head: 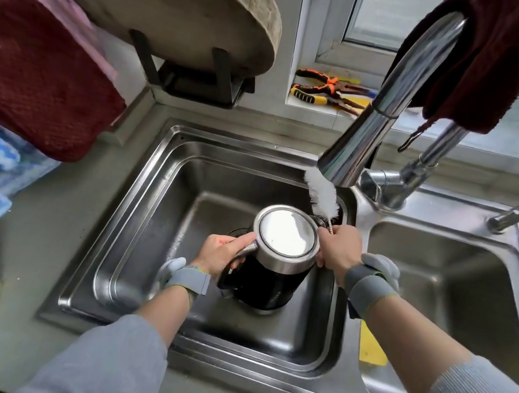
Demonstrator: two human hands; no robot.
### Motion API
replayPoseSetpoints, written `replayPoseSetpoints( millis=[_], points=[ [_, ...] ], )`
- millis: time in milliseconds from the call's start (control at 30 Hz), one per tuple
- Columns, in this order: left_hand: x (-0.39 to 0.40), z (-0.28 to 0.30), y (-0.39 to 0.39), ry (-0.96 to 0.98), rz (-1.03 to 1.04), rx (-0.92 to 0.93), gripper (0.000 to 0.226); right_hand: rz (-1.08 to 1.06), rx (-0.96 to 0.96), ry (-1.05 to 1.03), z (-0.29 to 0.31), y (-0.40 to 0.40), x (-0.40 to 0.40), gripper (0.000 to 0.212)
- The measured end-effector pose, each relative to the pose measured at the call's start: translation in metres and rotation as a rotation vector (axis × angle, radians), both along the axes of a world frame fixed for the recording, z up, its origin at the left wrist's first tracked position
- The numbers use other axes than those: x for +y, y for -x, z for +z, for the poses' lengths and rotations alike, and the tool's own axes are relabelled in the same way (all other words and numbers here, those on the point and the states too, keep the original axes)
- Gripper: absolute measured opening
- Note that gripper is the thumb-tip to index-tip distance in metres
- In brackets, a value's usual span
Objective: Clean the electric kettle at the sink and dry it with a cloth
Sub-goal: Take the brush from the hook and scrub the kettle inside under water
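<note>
At centre frame, the electric kettle (275, 260) is standing inside the left basin of the sink (133, 210), with bare steel floor showing on all sides of its black body. Its lid is closed and is facing the camera. The left hand (220, 253) is gripping the kettle handle, fingers curled round it, thumb lying along the top of the handle near the lid rim. The right hand (338, 248) is pressing against the right side of the kettle's steel collar while pinching the wire stem of a white bottle brush (321, 194); the bristle head is pointing up and away toward the faucet spout (370, 118), which is hanging over the basin's far right corner, just above the brush. The basin's far and left walls are lying well apart from the kettle. At right of frame, the second basin (442, 276) is holding a yellow item (371, 348) against its near left wall. A dark red cloth (497, 60) is hanging over the faucet neck at upper right. At left, on the surface (40, 240), folded cloths (33, 72) are stacked beyond the sink rim.
</note>
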State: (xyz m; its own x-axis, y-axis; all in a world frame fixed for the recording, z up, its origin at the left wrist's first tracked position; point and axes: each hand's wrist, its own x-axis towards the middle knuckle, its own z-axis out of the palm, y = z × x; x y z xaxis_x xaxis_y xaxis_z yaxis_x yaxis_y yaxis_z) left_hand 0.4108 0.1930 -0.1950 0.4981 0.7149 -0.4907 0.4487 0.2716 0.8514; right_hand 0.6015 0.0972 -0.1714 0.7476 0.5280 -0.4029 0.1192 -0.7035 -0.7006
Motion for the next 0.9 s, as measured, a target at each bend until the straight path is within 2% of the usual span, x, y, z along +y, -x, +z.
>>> replayPoseSetpoints(
  millis=[167, 333, 467, 567, 600, 667, 833, 900],
  points=[
    [-0.001, -0.015, 0.002, -0.002, -0.078, -0.005, 0.057, -0.043, 0.0, -0.009, -0.004, 0.005, -0.006, 0.03],
    [0.004, -0.022, 0.006, 0.091, -0.199, 0.024, 0.054, -0.049, 0.007, -0.046, 0.0, 0.003, -0.005, 0.031],
    [0.014, -0.021, 0.018, 0.086, -0.392, 0.181, 0.055, 0.041, 0.091, -0.064, 0.004, 0.006, -0.01, 0.037],
    [0.024, -0.025, 0.025, 0.016, -0.454, 0.343, 0.095, 0.076, 0.153, -0.069, 0.002, 0.008, -0.016, 0.037],
    [0.026, -0.019, 0.025, -0.03, -0.489, 0.4, 0.097, 0.086, 0.147, -0.063, 0.002, 0.008, -0.017, 0.039],
    [0.02, 0.006, 0.019, -0.154, -0.526, 0.471, 0.087, 0.106, 0.097, -0.044, 0.006, 0.007, -0.019, 0.041],
    [-0.004, 0.056, -0.023, -0.303, -0.22, 0.138, 0.108, 0.252, -0.153, 0.037, 0.017, -0.001, -0.018, 0.03],
    [-0.013, 0.061, -0.046, -0.34, -0.178, 0.146, 0.114, 0.282, -0.195, 0.032, 0.02, -0.004, -0.018, 0.024]
  ],
)
